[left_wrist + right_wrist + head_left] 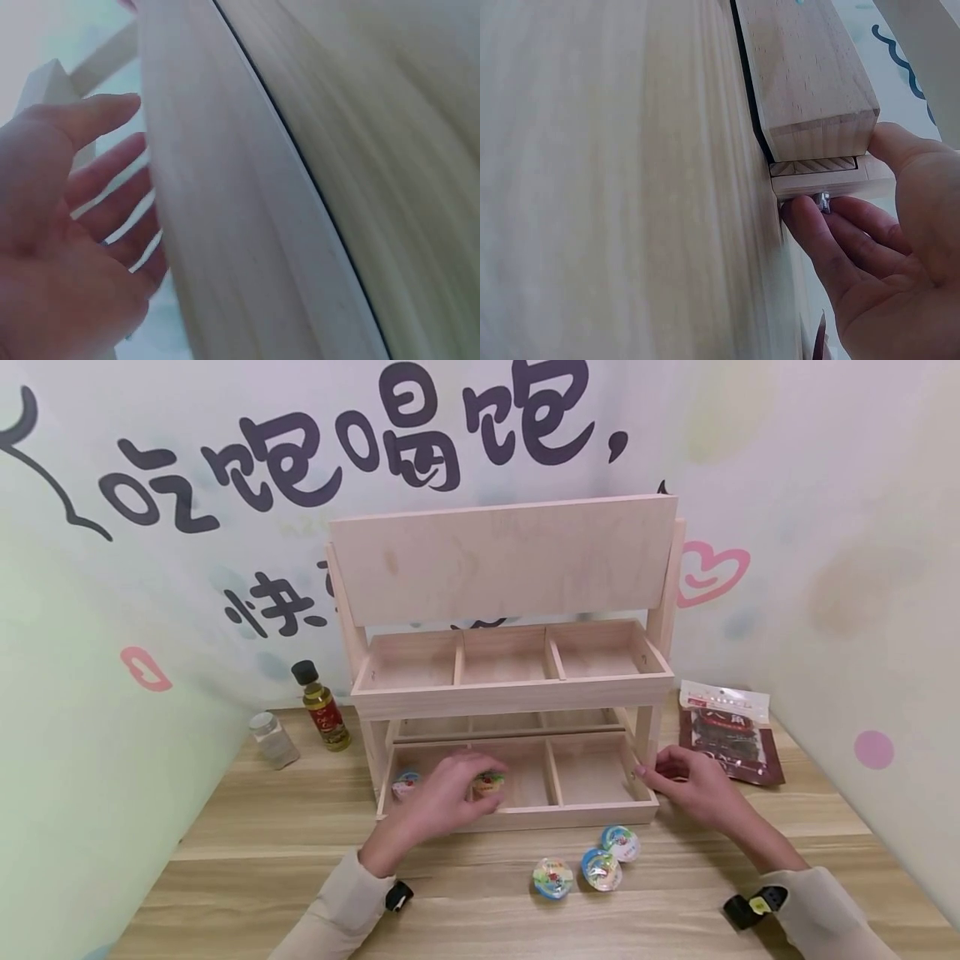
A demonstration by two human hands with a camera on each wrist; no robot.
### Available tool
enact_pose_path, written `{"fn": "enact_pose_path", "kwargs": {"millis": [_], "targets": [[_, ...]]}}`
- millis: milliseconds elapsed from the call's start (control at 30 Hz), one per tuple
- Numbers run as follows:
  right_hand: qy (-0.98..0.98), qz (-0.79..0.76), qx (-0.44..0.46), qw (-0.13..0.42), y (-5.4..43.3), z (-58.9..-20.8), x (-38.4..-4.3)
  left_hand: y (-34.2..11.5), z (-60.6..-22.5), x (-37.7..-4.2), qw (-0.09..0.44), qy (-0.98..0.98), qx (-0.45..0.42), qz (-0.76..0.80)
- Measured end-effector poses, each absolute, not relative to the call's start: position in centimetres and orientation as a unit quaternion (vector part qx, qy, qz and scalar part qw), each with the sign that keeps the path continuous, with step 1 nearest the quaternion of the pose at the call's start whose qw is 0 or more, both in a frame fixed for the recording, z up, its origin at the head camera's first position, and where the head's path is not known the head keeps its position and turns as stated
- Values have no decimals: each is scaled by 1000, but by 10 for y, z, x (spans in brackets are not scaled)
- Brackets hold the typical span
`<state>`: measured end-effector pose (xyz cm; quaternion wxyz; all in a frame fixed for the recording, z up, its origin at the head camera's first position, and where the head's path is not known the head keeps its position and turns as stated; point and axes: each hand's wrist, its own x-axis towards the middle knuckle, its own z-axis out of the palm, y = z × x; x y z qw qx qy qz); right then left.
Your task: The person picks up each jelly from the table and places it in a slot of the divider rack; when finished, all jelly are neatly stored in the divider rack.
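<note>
A two-tier wooden rack [510, 693] with divided trays stands against the wall. My left hand [453, 789] reaches over the front board of the lower tray, its fingers extended and spread in the left wrist view. Right under its fingertips, a small lidded cup [489, 782] lies in the middle compartment. Another small cup [406, 784] sits in the left compartment, partly hidden by the hand. My right hand [693, 785] grips the lower tray's right end, thumb at the wall, fingers round the outer side beside a metal bolt [823, 202].
Three more lidded cups [553, 878] lie on the wooden table [262, 877] before the rack. An oil bottle [324, 710] and a clear jar [273, 740] stand at the left. A dark red packet [729, 735] lies at the right, close behind my right hand.
</note>
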<state>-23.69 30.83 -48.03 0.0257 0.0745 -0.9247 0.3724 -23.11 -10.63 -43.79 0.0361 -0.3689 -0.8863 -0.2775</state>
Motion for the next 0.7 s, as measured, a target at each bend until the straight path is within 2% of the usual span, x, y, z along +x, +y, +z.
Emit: {"fn": "enact_pose_path", "kwargs": {"millis": [200,467,700], "targets": [[-925,372,72,25,308,-480,-237,-87,-432,-212,23,-846,-439,-303],[-925,371,73,25,308,-479,-237,-68,-437,-193,-94,-787,-539,-285],[-925,370,78,33,308,-479,-236,-68,-443,-191,-103,-784,-559,-251]]}}
